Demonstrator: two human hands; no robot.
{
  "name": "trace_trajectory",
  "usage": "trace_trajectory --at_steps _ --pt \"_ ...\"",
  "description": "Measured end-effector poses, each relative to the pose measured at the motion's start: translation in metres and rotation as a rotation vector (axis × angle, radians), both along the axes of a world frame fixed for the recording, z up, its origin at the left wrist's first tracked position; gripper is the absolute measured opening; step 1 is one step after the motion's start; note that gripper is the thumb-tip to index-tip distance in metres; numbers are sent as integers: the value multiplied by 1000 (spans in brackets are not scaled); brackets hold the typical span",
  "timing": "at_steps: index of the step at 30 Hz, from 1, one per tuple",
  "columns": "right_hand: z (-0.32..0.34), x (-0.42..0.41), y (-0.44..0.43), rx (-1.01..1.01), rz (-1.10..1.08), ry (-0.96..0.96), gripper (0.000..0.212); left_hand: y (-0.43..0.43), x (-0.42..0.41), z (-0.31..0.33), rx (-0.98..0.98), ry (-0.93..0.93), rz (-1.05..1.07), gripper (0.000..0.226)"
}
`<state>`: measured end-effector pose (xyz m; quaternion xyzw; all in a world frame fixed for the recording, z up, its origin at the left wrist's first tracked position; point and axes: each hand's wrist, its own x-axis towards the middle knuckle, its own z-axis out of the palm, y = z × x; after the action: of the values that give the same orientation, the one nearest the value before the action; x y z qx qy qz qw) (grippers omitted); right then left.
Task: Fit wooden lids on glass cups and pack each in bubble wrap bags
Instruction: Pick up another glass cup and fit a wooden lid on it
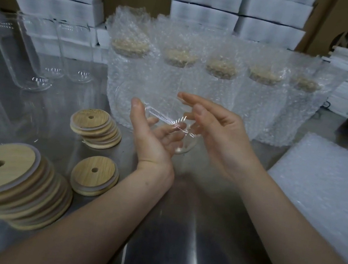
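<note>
bare glass cup (162,114) tipped sideways just in front of the wrapped cups (220,86). left hand (156,138) curls under it, right hand (218,134) rests loose fingers on it. lid step, i reckon. next up would be a lid from the lid stack (96,124) near those wrapped cups' left end.

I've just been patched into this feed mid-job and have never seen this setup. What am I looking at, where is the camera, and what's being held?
There is no machine here: a person works with bare hands, and the single picture comes from a camera worn on their head, looking down. The left hand cradles a clear glass cup on its side; the right hand touches it with relaxed fingers. On the steel table lie piles of wooden lids, empty glass cups stand at the far left, and a pile of bubble wrap bags sits at the right. Behind stand five lidded cups already bagged.
</note>
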<state>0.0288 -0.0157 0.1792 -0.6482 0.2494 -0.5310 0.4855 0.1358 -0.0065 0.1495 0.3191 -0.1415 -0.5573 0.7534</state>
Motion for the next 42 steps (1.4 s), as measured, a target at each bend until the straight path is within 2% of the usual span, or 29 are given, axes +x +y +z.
trace_trajectory --at_steps 6,10,13,20,26,29,33,36,40,42 --pt "-4 -13 -12 118 266 -18 27 -1 5 -2 -19 50 -69 76" --pt "-9 -17 -15 194 395 -69 38 -1 7 -3 -25 108 -99 72" --pt "-11 -19 -15 145 328 23 57 -3 8 -4 -22 140 -107 73" --pt "-1 -9 -3 -104 125 187 60 -2 11 -5 -100 192 -89 71" --pt "3 -4 4 -304 -66 320 70 -1 8 -1 -63 251 -95 80" --pt "4 2 8 -341 -129 289 65 0 5 -1 -94 284 -108 81" --pt "0 15 13 -330 -207 147 59 3 -4 0 -77 345 -128 79" --pt "-5 26 18 -322 -276 75 58 5 -7 2 -48 303 -104 82" --pt "-11 31 16 -415 -474 78 21 6 -8 4 -34 251 -61 65" --pt "-14 31 14 -446 -530 40 13 9 -9 8 -23 200 -54 64"
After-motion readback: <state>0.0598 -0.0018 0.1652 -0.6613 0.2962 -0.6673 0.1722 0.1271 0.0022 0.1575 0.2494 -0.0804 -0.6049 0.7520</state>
